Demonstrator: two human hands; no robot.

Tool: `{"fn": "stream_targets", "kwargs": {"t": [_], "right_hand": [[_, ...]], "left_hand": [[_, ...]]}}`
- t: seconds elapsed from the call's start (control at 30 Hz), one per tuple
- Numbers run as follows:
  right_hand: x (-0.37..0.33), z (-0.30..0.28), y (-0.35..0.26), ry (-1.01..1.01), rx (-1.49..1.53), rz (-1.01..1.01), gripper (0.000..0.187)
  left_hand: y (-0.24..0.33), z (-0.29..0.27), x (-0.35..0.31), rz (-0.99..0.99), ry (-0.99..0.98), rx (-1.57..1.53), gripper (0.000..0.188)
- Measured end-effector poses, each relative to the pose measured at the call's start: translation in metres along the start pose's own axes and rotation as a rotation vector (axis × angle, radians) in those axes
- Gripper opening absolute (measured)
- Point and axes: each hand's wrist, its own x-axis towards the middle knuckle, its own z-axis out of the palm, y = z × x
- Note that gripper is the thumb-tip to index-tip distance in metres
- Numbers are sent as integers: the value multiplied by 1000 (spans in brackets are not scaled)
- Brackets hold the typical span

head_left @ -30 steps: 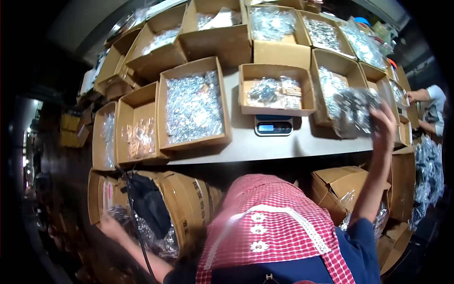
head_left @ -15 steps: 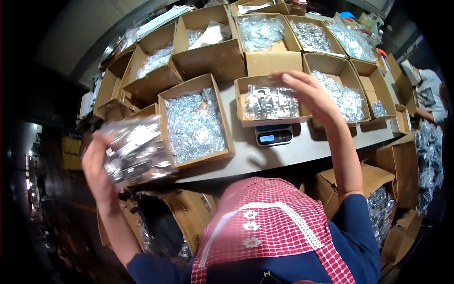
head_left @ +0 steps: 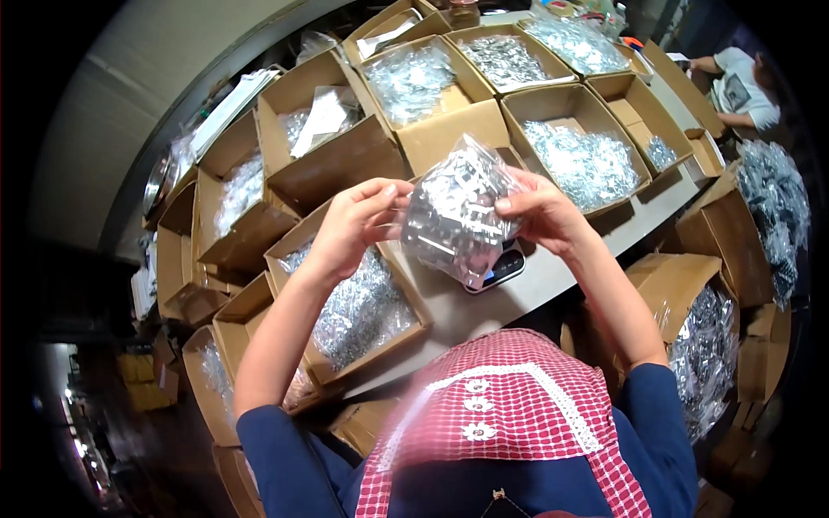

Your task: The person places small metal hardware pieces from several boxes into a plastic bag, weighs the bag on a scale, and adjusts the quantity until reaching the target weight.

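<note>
A clear plastic bag of shiny metal parts is held up above the worktable between both hands. My left hand is closed at its left edge, fingers pinching the film. On the other side my right hand grips the bag with its thumb across the front. Below the bag, a small digital scale shows only in part. The bag hides most of what sits on the scale. Left of it, beneath my left forearm, stands a cardboard box full of small bagged metal pieces.
Open cardboard boxes with bagged parts line the table's back, among them one at the right. More boxes stand low at my right, one with dark bagged parts. Another person is at the far right.
My left hand has swung from the far left to the middle, carrying the bag over the scale. My right hand, open before, now grips the bag. The view has turned.
</note>
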Motion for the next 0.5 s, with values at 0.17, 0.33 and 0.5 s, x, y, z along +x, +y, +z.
{"fn": "stream_targets", "kwargs": {"t": [0.17, 0.33, 0.5], "right_hand": [[16, -40, 1, 393, -599, 7, 56], [-24, -94, 4, 692, -1094, -512, 48], [-67, -123, -7, 810, -712, -431, 50]], "left_hand": [[-19, -44, 35, 99, 84, -131, 27], [-37, -82, 32, 134, 284, -90, 27], [-52, -109, 22, -102, 234, -109, 36]]}}
